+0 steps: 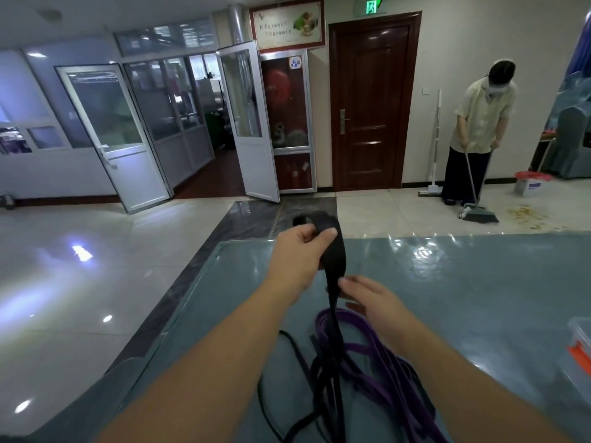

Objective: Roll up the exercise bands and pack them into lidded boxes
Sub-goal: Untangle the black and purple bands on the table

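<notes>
1. Left hand [302, 251] is being held raised above the tabletop [479, 298], with fingers and thumb curled round the top loop of the black band [334, 266]; a first turn looks started there, though how many wraps are on cannot be told.
2. The black band is being hung from that grip straight down into the heap on the tabletop; most of its length is judged to be loose and unrolled.
3. Right hand [367, 302] is being held just below the left one, fingers mostly straight, thumb and fingertips lying against the hanging strand; a proper pinch cannot be confirmed, so it is being read as guiding, not gripping.
4. Purple band [383, 362] is being left loose in tangled loops on the tabletop, beside and partly under the black strands; no rolling is seen on it.
5. Lidded boxes [580, 350] are being seen only in part at the right edge of the tabletop, clear plastic with an orange part showing; whether anything is packed inside cannot be told.
6. Progress judged: early. One band is being started, none is seen finished or boxed. Left to do: rolling black, rolling purple, packing, lids.
7. Background: another person [479, 132] is sweeping the floor far right; no bearing on the task.
</notes>
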The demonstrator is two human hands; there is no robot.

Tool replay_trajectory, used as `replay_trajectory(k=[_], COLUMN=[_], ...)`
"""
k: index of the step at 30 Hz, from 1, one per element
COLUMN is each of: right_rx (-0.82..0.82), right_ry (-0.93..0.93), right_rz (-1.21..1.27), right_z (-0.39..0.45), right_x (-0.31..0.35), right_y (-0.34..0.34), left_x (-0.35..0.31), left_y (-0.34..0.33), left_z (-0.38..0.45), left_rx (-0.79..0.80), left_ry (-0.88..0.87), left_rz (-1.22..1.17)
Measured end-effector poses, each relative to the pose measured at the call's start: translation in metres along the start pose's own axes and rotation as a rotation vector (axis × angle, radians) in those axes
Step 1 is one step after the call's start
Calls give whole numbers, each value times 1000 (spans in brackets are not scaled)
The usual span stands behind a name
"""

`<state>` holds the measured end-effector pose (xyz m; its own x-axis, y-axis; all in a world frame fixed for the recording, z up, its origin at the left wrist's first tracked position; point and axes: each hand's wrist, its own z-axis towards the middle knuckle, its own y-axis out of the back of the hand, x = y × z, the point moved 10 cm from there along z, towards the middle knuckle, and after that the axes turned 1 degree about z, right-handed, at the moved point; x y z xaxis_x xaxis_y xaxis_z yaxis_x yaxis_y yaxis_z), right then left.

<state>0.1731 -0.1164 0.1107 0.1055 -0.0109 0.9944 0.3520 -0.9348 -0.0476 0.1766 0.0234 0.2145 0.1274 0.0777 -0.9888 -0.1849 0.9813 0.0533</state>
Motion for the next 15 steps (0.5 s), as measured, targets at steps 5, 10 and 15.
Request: replay_trajectory(k=[5,10,15], right_rx=[46,-93,-221], right_ry=[76,141,222], right_rz=[-183,-353,-498], right_z=[-5,-3,4], right_x=[-2,24,76], right_y=[-8,12,25], left_x=[0,36,91], left_y=[7,9,-18], left_z=[4,-7,-32], left_rx=[-92,-92,239], left_ry=[86,295,353], left_rz=[-109,-211,21])
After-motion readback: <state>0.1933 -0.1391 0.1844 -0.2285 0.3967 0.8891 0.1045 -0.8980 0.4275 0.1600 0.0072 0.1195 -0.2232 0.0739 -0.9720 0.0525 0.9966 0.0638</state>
